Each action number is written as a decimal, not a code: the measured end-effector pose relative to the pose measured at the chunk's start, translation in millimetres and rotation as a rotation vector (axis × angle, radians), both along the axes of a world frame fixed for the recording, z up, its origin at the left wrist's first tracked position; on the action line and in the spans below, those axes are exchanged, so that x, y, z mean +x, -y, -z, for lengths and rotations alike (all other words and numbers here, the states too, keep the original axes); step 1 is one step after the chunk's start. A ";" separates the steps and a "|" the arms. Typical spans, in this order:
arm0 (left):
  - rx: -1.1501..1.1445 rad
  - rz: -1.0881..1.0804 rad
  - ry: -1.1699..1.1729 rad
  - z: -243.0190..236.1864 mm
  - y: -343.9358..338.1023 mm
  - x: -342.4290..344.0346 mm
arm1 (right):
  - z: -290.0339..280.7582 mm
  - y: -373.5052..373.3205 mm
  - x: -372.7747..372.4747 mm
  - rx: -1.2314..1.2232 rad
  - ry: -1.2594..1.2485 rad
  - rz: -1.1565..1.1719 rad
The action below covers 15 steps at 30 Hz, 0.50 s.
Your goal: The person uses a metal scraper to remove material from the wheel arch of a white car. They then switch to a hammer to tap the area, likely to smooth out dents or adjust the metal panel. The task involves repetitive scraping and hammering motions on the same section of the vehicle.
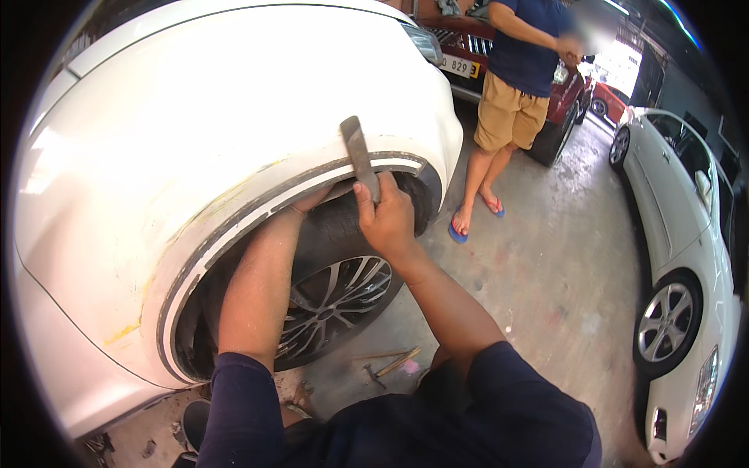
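My right hand [388, 218] grips a flat, dark metal bar [357, 152] with a rounded end. It points up and lies across the wheel arch edge [265, 204], against the white fender [257, 101] of a car. My left hand [314, 199] reaches into the wheel well behind the arch. Its fingers are hidden there, and so is anything they may hold. Below both hands is the black tyre [331, 230] with its multi-spoke rim [335, 308]. The arch edge shows bare grey and white patches, and yellowish scuffs [125, 334] mark the panel.
A hammer [377, 377] and a wooden-handled tool [398, 363] lie on the concrete floor [530, 288] near my legs. Another person [511, 86] in tan shorts and flip-flops stands beyond the fender, before a dark red vehicle [476, 39]. A second white car [675, 195] stands at the right.
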State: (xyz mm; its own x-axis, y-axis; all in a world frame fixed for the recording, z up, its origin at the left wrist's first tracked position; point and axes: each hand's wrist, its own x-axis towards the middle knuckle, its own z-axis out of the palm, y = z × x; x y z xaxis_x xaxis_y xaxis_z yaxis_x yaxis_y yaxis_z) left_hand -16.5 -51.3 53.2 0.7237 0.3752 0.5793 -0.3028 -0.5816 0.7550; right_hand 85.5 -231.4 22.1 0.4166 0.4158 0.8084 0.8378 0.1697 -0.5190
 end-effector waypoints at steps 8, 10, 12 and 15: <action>-0.971 1.078 0.345 15.6 -15.7 13.3 | 8.6 -8.6 -2.4 0.111 -0.072 -0.035; -0.713 0.616 0.225 15.1 -13.9 14.6 | 9.6 -7.6 -4.7 0.271 -0.114 -0.114; -0.357 0.218 0.060 15.8 -10.2 14.5 | 9.8 -6.3 -7.0 0.398 -0.099 -0.189; -0.276 0.287 -0.002 16.4 -4.8 12.0 | 9.4 -5.0 -8.6 0.080 -0.031 -0.032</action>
State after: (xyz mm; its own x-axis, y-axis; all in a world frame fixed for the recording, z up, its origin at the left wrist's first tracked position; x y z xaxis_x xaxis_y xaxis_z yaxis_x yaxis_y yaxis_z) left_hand -4.5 -46.5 36.8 0.8226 0.2991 0.4835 -0.4218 -0.2492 0.8718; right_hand 77.0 -226.4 12.7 0.4298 0.3643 0.8262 0.8147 0.2379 -0.5288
